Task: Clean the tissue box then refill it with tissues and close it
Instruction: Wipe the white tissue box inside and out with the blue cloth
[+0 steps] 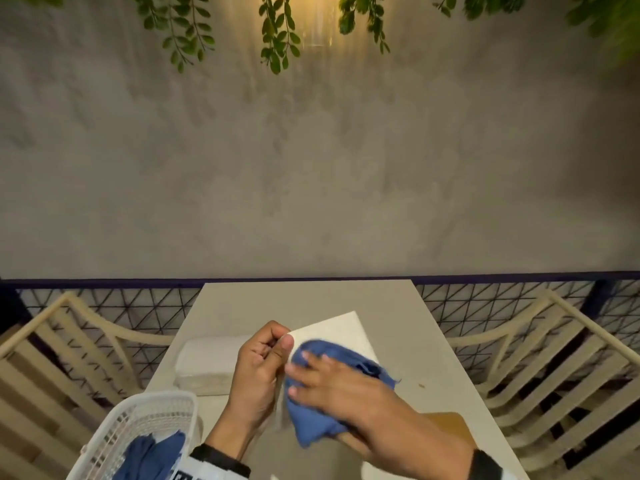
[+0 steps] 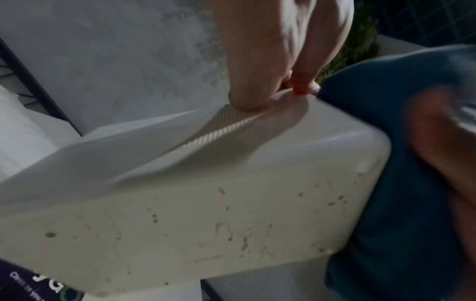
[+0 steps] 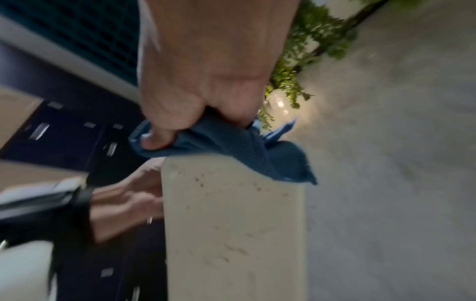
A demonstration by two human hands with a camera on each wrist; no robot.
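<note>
— Where do I have the tissue box right now?

— I see the white tissue box [image 1: 341,332] lifted off the table [image 1: 242,299] and tilted, at about six o'clock in the head view, a little above the near edge; its flank is speckled with brown spots in both wrist views.

— And my left hand?

— My left hand [image 1: 258,372] pinches the box's upper corner, thumb on one face and curled fingers behind; in the left wrist view the fingertips [image 2: 244,101] press on the rim beside a ribbed strip.

— The right one?

— My right hand [image 1: 332,382] is clenched round a blue cloth [image 1: 322,420] and holds it against the box's face; the cloth bunches under the palm and a loose tail hangs off at three o'clock; the right wrist view is smeared.

— What else is on the table?

— A wrapped pack of white tissues [image 1: 207,365] lies at nine o'clock from the box, apart from it; a white slotted basket [image 1: 145,414] sits at seven o'clock with more blue cloth [image 1: 152,455] inside; a tan flat piece [image 1: 450,427] shows at five o'clock under my right wrist, and I cannot tell what it is.
</note>
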